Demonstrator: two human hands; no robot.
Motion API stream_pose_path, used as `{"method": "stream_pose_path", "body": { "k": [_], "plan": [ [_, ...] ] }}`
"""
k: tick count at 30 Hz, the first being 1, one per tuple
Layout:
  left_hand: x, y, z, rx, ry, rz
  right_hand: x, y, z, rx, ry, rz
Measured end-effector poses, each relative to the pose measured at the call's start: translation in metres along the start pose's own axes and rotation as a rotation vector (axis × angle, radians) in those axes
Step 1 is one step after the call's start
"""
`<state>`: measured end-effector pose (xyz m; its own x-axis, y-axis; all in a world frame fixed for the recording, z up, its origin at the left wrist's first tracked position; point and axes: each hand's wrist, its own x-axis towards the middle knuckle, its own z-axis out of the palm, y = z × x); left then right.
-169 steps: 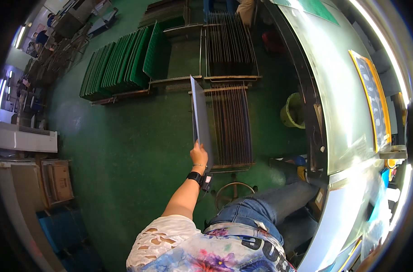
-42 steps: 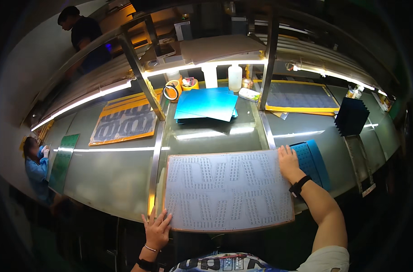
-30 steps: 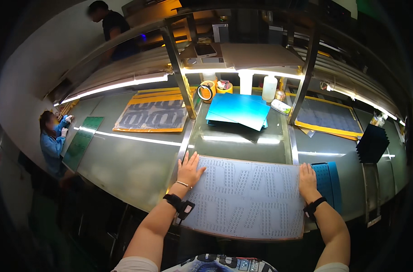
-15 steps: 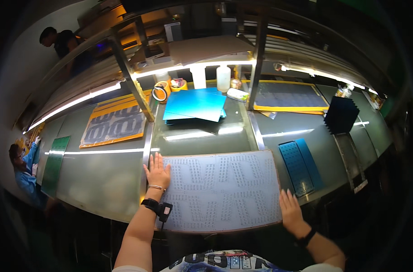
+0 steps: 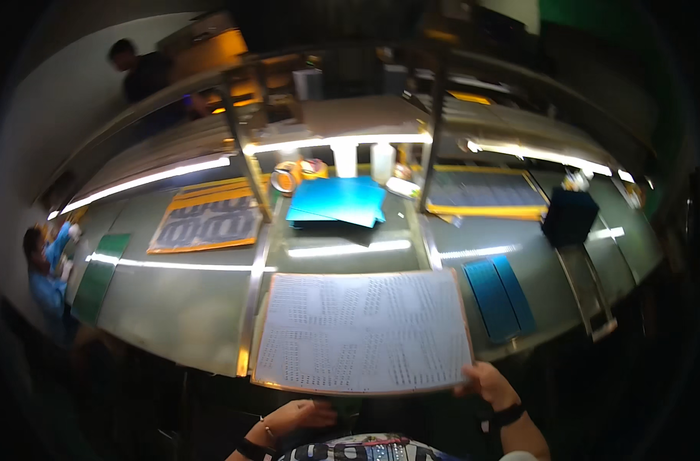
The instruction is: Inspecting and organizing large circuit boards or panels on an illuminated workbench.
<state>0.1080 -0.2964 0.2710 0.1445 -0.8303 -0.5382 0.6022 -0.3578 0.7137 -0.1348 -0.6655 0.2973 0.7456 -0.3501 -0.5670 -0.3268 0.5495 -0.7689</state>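
A whitish rectangular panel with a copper-coloured rim lies in front of me at the bench's near edge, rows of small dark marks across it. At its near right corner, my right hand has its fingers closed on the edge, and part of them is hidden by the panel. My left hand is below the near edge, apart from the panel, pointing inward. Motion smears its fingers, and nothing shows in it.
Blue sheets are stacked behind the panel, near tape rolls and a white bottle. Right of it lie blue boards and a dark rack. Metal posts rise behind. A co-worker stands far left.
My left hand has left the panel's left edge and dropped below its near edge. My right hand has gone from flat beside the right edge to gripping the corner. The view has shifted.
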Motion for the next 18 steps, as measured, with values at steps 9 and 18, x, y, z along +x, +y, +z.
{"method": "stream_pose_path", "body": {
  "k": [9,18],
  "plan": [
    [-0.032,0.024,0.008,-0.533,0.239,0.679,-0.076,-0.026,0.071,-0.349,-0.026,-0.284],
    [-0.142,0.172,-0.036,-0.271,0.517,1.406,0.064,-0.120,0.276,0.103,-0.697,-0.403]
  ]
}}
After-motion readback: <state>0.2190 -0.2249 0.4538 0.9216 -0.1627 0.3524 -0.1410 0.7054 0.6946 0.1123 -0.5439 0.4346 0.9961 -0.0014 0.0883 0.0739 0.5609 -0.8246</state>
